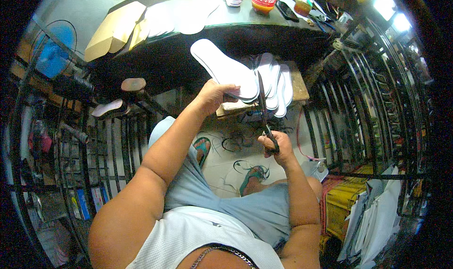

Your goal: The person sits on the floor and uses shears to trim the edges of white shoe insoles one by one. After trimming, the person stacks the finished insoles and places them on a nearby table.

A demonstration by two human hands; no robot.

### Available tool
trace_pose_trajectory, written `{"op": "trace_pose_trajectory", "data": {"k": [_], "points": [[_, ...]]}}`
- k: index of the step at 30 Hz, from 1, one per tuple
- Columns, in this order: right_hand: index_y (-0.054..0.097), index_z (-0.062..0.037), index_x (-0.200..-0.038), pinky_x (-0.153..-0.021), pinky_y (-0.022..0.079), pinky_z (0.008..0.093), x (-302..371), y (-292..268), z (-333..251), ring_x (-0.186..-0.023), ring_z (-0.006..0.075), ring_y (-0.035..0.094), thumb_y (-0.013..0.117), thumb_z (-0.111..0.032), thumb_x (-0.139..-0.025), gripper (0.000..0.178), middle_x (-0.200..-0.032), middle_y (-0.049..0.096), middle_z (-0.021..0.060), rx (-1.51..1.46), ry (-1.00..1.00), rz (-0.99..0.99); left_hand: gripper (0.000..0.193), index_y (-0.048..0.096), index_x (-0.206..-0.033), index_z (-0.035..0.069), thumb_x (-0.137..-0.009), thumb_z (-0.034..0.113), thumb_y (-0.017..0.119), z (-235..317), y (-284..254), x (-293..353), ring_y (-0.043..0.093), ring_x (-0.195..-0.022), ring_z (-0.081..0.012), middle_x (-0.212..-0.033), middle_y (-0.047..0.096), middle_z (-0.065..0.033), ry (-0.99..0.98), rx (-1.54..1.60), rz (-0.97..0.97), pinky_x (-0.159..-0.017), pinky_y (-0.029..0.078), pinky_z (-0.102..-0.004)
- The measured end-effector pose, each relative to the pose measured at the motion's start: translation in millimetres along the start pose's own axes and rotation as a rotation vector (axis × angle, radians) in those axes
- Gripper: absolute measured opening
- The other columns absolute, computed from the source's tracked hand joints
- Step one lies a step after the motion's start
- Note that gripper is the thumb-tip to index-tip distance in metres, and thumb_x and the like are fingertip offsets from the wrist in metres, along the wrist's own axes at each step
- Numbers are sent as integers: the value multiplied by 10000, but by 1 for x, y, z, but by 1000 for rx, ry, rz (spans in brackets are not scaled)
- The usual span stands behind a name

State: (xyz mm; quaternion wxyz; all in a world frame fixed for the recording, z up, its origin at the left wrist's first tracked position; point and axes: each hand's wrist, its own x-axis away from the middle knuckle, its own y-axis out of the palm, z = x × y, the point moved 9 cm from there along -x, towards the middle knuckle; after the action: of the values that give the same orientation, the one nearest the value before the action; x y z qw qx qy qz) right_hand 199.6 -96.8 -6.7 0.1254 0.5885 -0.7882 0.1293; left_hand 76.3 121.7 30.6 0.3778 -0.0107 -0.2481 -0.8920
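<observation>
My left hand (pixel 214 95) is closed on the edge of a white shoe insole (pixel 222 67), its thumb lying on top near the heel end. The insole slants up and to the left. In my right hand (pixel 278 146) is a pair of black-handled scissors (pixel 263 104), its long dark blades pointing up beside the insole's heel. Whether the blades touch the edge I cannot tell. Just beyond them, a pile of several white insoles (pixel 276 85) with dark rims lies on a small wooden stool (pixel 299 87).
A dark-edged table (pixel 207 21) stands ahead, bearing white insoles (pixel 163 20), yellowish boards (pixel 115 30), a cola bottle (pixel 264 0) and a jar (pixel 303 1). Dark trimmings (pixel 243 139) litter the floor. Metal bars (pixel 354 108) flank both sides; a blue fan (pixel 55 49) is at left.
</observation>
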Motion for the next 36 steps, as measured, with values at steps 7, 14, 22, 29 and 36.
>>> {"op": "trace_pose_trajectory", "data": {"k": [7, 14, 22, 29, 36], "points": [[583, -75, -793, -464, 475, 272, 10, 0, 6, -507, 89, 513, 777, -328, -819, 319, -640, 507, -19, -89, 67, -48, 306, 662, -1021, 11, -775, 165, 759, -6, 3, -2, 675, -795, -200, -902, 695, -85, -60, -91, -66, -673, 554, -334], [580, -89, -804, -494, 422, 258, 3, 11, 0, -545, 78, 478, 755, -357, -834, 321, -656, 503, -31, -275, 39, -103, 287, 661, -1008, -3, -777, 139, 757, -12, 8, -1, 675, -781, -205, -886, 691, -114, -106, -166, -94, -652, 555, -325], [569, -70, -789, -471, 455, 274, 4, 9, -2, -491, 98, 484, 736, -351, -835, 330, -595, 491, -9, -202, 70, -113, 288, 667, -998, 8, -769, 155, 761, -7, 4, -2, 670, -770, -200, -876, 692, -102, -63, -169, -110, -658, 547, -328], [588, -94, -717, -428, 434, 260, 10, 4, 5, -469, 92, 486, 786, -352, -804, 336, -605, 512, -22, -106, 90, -103, 298, 672, -993, 23, -756, 180, 760, -6, 1, -1, 659, -763, -198, -863, 690, -86, -92, -218, -163, -657, 534, -342], [577, -66, -768, -451, 451, 268, 8, 6, 5, -472, 94, 494, 756, -327, -827, 322, -599, 517, -1, -120, 79, -103, 310, 672, -1005, 8, -741, 140, 767, -9, 2, 2, 674, -805, -215, -887, 697, -100, -100, -290, -178, -664, 541, -356]]}}
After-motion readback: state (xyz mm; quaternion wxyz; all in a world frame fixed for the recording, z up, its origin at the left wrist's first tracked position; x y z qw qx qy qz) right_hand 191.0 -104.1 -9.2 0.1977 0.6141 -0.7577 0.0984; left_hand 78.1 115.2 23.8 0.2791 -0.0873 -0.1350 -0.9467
